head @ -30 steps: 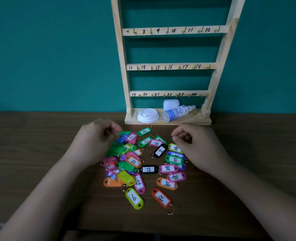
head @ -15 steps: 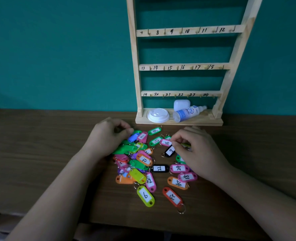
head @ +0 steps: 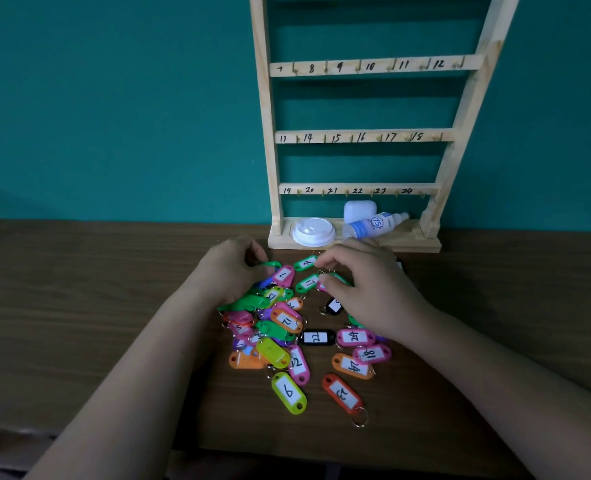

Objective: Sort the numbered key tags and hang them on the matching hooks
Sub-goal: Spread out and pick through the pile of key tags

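Heap of key tags [head: 286,321] on table [head: 79,306], just before rack [head: 367,137], hooks [head: 359,67] bare. Right hand [head: 373,296] pinching ring [head: 322,272] at far edge; left hand [head: 231,271] curled on heap, grip impossible to tell. Risk: tangled rings dragging neighbours off; misreading 6 as 9.

The view was dim and underexposed, lit evenly and diffusely, with a flat, cool cast. The table [head: 79,323] fell nearly to black along its near edge and toward the lower corners. Wide-angle distortion tilted the uprights of the wooden rack [head: 474,98] inward. Handwritten numbers on the key tags [head: 289,393] looked soft and slightly smeared.
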Motion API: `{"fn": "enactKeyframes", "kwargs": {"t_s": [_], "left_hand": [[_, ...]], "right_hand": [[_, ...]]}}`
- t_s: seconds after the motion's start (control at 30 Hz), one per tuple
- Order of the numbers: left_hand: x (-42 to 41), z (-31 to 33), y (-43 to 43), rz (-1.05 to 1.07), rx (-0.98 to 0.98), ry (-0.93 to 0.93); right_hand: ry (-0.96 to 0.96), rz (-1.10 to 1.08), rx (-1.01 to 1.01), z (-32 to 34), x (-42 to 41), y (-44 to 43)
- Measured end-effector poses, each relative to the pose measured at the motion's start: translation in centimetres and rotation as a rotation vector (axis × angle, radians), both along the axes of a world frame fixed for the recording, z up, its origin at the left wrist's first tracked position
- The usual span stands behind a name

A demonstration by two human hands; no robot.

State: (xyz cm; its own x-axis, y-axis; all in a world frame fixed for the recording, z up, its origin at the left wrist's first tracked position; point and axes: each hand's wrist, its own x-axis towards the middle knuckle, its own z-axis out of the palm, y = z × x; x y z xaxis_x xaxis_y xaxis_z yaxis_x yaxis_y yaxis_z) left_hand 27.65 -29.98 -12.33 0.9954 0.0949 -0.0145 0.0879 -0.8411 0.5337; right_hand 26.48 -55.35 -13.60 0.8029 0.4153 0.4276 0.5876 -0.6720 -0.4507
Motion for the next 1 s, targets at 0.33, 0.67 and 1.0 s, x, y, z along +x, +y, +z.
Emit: {"fn": "enactKeyframes", "kwargs": {"t_s": [0.33,0.67,1.0], "left_hand": [[-0.6,-0.4,1.5,0.078,-0.122,-0.176],[-0.5,-0.9,2.2,0.129,0.042,-0.244],[-2.5,-0.1,3.0,0.053,0.084,-0.207]], "right_hand": [[0.095,0.135,-0.211,2.2,4.2,5.0],[-0.027,0.113,-0.270,0.8,4.4,5.4],[-0.028,0.096,-0.351,0.1,4.4,5.2]]}}
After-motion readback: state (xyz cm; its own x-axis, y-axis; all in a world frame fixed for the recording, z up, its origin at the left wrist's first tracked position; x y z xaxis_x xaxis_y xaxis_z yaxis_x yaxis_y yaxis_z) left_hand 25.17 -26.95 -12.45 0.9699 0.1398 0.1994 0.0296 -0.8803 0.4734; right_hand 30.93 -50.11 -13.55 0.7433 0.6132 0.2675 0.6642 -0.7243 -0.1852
